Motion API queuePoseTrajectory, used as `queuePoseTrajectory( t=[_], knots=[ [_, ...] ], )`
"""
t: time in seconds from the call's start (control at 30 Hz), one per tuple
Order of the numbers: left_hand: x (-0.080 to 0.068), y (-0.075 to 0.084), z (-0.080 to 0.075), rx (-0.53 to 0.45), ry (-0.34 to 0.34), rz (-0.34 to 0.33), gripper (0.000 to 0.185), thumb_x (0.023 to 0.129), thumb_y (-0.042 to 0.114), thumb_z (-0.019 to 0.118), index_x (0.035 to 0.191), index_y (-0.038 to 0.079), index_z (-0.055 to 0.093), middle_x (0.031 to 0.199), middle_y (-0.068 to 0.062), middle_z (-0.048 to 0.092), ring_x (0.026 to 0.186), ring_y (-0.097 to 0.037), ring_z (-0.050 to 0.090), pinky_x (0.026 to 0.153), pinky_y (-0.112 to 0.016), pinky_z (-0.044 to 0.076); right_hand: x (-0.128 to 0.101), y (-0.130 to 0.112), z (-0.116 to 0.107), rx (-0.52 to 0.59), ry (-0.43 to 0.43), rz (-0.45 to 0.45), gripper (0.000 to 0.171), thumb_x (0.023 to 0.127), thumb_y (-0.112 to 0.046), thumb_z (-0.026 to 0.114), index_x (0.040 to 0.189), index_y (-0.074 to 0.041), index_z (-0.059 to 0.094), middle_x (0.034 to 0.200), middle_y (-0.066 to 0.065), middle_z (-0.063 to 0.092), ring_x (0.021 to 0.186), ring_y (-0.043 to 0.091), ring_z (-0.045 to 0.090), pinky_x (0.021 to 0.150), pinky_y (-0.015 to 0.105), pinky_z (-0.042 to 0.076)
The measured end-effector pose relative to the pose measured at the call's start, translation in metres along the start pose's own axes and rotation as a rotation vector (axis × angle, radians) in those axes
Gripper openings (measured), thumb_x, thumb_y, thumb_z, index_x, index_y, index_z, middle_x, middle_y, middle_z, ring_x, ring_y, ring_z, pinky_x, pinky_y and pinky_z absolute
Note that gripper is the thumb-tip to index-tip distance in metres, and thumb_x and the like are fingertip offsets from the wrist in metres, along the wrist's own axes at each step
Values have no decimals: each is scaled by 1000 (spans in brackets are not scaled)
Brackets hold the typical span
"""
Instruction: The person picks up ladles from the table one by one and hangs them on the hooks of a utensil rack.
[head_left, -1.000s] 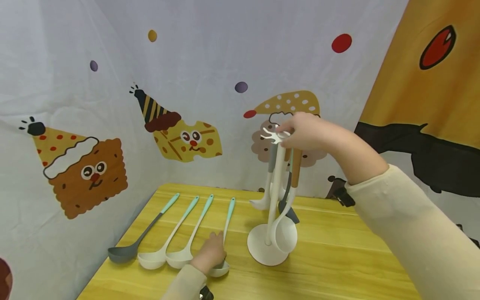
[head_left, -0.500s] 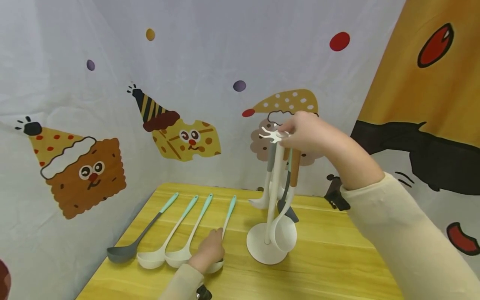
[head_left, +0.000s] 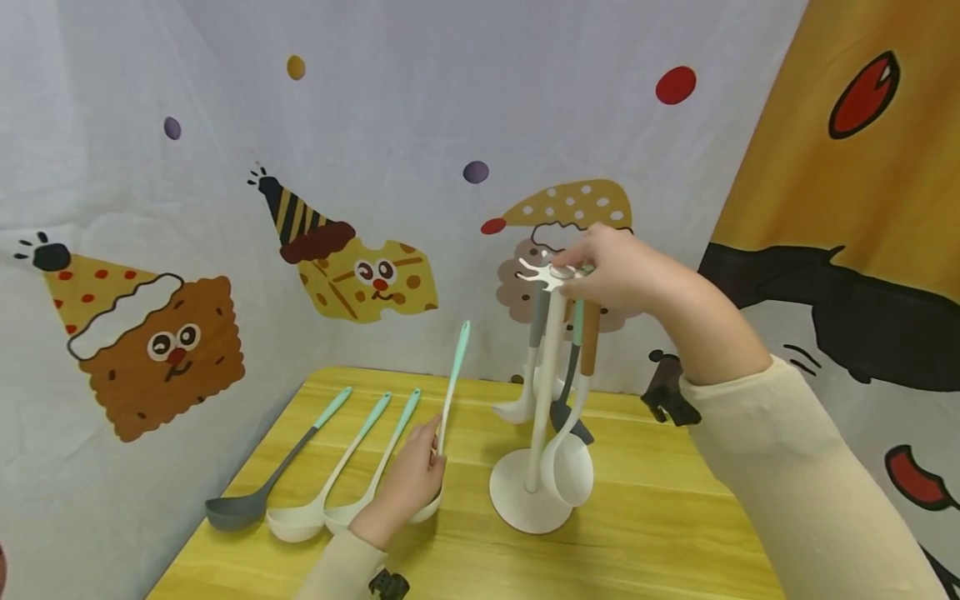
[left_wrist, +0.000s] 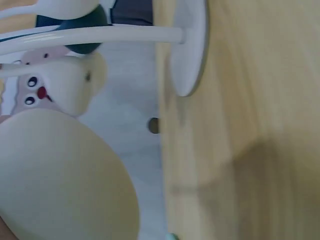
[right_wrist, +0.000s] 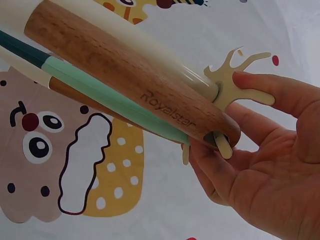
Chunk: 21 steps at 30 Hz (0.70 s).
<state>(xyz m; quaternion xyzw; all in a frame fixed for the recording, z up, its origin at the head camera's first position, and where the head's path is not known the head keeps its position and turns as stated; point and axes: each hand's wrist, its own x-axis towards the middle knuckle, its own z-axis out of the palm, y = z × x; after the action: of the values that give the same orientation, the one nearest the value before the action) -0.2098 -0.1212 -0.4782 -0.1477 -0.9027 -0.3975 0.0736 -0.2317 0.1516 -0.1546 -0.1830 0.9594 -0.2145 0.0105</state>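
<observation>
Saw white ladle [head_left: 453, 377], mint handle, held by lower stem, tilted, handle tip showing above table's [head_left: 660, 500] back edge, bowl partly hidden. Saw white rack [head_left: 546, 379] upright on table, set in from back edge: round base, slim pole, pronged top, several prongs loaded.

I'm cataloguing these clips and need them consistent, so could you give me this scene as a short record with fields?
Left hand: holds a mint-handled white ladle, handle slanting upward
Right hand: grips the hooked top of the white rack
Rack position: upright on the wooden table
Hanging there: a wooden-handled ladle, among other utensils
Row on table: one gray ladle, two white ladles
Backdrop: pale cloth with cartoon prints
</observation>
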Motion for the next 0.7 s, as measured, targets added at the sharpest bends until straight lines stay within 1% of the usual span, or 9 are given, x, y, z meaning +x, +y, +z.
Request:
queuePoseTrajectory(
  t=[0.1,0.2,0.3,0.43,0.53,0.7],
  knots=[
    [3,9,-6,-46,76,76,64,96,-8,63,156,-6,40,102,-6,53,83,-7,52,63,-21,48,-1,3,0,-20,4,-21,42,101,-14,64,143,-5,65,137,24,48,113,37,47,82,47,50],
    [6,18,-11,-99,112,126,66,97,-8,63,158,-4,38,105,-8,54,87,-9,53,61,-20,49,-1,5,0,-31,6,-32,42,102,-15,66,142,-6,65,134,23,50,109,37,51,82,47,50],
    [9,28,-17,-138,121,155,66,100,-5,62,160,-1,35,109,-9,54,90,-10,53,63,-21,51,-1,7,-1,-29,1,-41,42,101,-15,67,142,-7,66,132,23,51,108,37,53,82,48,51],
    [12,41,-24,-184,127,209,65,103,-1,60,162,3,33,112,-10,54,93,-11,51,68,-22,56,0,9,-2,-18,-17,-37,42,101,-14,67,142,-7,66,137,22,49,113,38,52,86,49,50],
    [14,46,-27,-193,142,290,65,103,-1,60,162,3,33,112,-11,54,94,-11,51,72,-23,60,0,11,-2,-9,-30,-33,42,101,-14,67,143,-8,66,143,22,47,119,40,51,90,52,51],
    [16,48,-28,-179,172,432,67,102,-5,59,163,1,31,109,-13,54,93,-12,52,75,-25,62,0,12,-4,6,-45,-37,42,103,-15,65,144,-8,64,141,20,48,117,39,51,88,50,50]
  ],
)
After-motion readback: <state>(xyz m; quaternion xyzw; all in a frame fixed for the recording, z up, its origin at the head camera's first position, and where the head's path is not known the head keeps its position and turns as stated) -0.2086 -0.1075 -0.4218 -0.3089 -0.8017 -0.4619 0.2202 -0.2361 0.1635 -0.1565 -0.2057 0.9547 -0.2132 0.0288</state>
